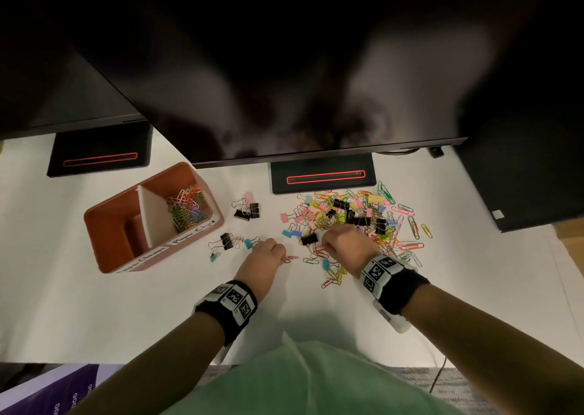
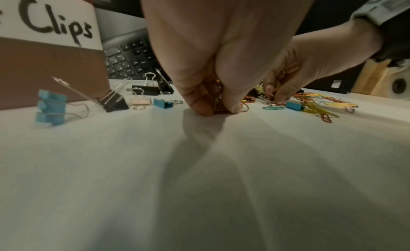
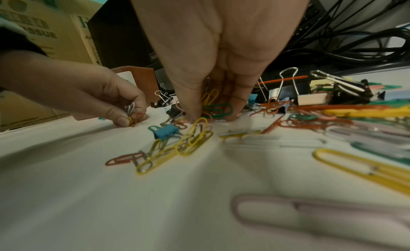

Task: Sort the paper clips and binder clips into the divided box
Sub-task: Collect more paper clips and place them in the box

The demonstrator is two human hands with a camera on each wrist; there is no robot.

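Note:
A brown divided box stands at the left; its right compartment holds several coloured paper clips, and its left one looks bare. A mixed pile of paper clips and binder clips lies at the right. My left hand is down on the table, its curled fingers pinching a small bunch of paper clips. My right hand is at the near edge of the pile, curled fingers gathering yellow and green paper clips. Loose binder clips lie between the box and my left hand.
Two dark monitors hang over the table, their stands just behind the pile. A keyboard sits behind the box. Cables trail at the far right. The white table shows bare surface near me.

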